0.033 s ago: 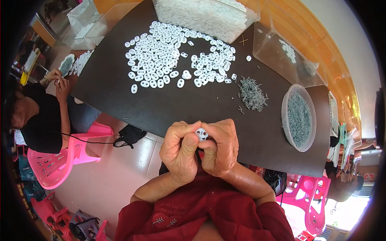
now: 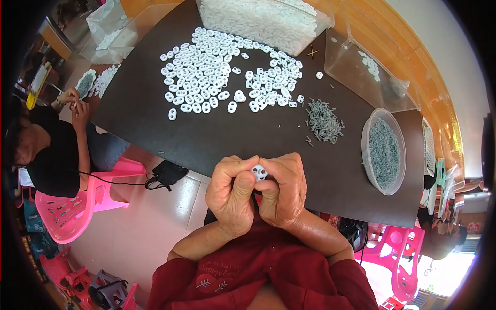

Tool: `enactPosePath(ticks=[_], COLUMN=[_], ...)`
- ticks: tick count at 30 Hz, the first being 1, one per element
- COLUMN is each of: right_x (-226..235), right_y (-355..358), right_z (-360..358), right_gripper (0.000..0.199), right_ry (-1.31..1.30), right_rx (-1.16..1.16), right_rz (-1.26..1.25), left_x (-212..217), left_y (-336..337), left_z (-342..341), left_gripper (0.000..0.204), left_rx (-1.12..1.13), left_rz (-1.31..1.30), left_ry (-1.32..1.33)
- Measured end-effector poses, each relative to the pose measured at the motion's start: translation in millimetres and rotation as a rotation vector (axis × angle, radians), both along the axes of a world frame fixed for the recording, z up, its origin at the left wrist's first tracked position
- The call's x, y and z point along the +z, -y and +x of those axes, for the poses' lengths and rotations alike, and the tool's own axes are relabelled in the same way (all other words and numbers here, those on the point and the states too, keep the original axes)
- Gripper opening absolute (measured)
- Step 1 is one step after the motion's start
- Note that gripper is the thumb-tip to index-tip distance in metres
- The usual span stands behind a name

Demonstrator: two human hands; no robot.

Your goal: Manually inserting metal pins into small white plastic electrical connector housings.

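Between my fingertips, just off the table's near edge, is a small white plastic piece (image 2: 259,173) with two dark holes. My left hand (image 2: 232,194) pinches it from the left with thumb and fingers. From the right, my right hand (image 2: 283,188) grips the same piece, its fingers bent round it. Fingers cover much of its outline. Many similar white oval two-holed pieces (image 2: 194,72) lie spread on the dark table (image 2: 206,137). To their right is a second group of white pieces (image 2: 271,85). A heap of small grey pins (image 2: 324,121) lies farther right.
A clear round tub (image 2: 401,155) of grey pins stands at the right. Behind are a clear bin (image 2: 258,23) full of white pieces and a clear tray (image 2: 356,77) with a few. At the left a co-worker (image 2: 57,139) sits by a pink chair (image 2: 72,206).
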State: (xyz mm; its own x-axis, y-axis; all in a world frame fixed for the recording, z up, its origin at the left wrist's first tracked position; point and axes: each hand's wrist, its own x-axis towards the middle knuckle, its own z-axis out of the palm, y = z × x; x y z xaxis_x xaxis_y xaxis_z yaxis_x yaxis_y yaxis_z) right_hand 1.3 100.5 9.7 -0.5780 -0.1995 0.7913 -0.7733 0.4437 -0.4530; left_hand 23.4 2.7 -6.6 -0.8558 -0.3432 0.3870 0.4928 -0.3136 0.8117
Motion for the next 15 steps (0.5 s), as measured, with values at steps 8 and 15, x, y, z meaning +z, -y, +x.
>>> enactPosePath(ticks=[8,15], right_x=[-2.9,4.5], right_y=[1.0,0.0], right_z=[-1.8,-0.7], right_gripper=[0.028,0.029], right_ry=[-0.059,-0.054], right_rx=[-0.029,-0.025], right_rz=[0.022,0.018], left_x=[-1.1,2.9], left_y=[-3.4,-6.0], left_z=[-1.8,-4.5], left_gripper=[0.022,0.021], left_rx=[0.052,0.111], left_rz=[-0.036,-0.096], left_ry=[-0.024,-0.065])
